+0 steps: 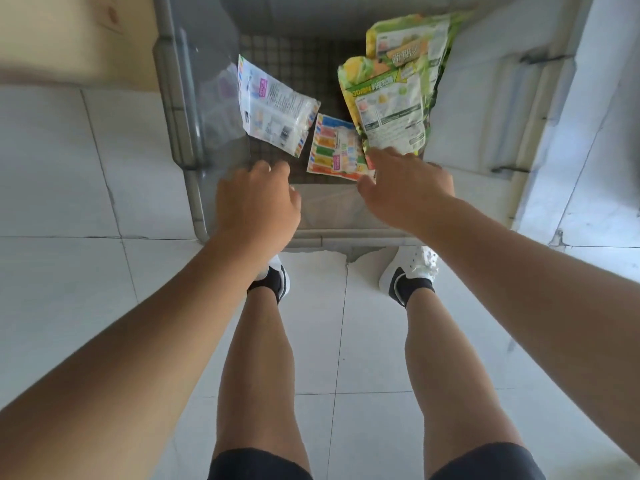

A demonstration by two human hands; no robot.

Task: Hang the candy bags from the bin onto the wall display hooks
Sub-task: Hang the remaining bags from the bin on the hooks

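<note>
Picking is starting: the right hand (407, 183), fingers outstretched, is touching the green printed plastic candy bag (388, 109) by the near right edge of the grey translucent bin (197, 202), while the left hand (258, 199) is hovering empty, loosely curled; a firm pinch is probably coming next.

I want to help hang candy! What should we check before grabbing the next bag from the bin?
1. Bags left in bin: ok. White bag, striped bag, front green bag, back green bag.
2. Right hand free: ok, fingers reaching the front green bag's lower edge.
3. Left hand free: ok, holds nothing.
4. Bag gripped: not ok, not yet.
5. Wall hooks free: cannot tell, out of view.
</note>
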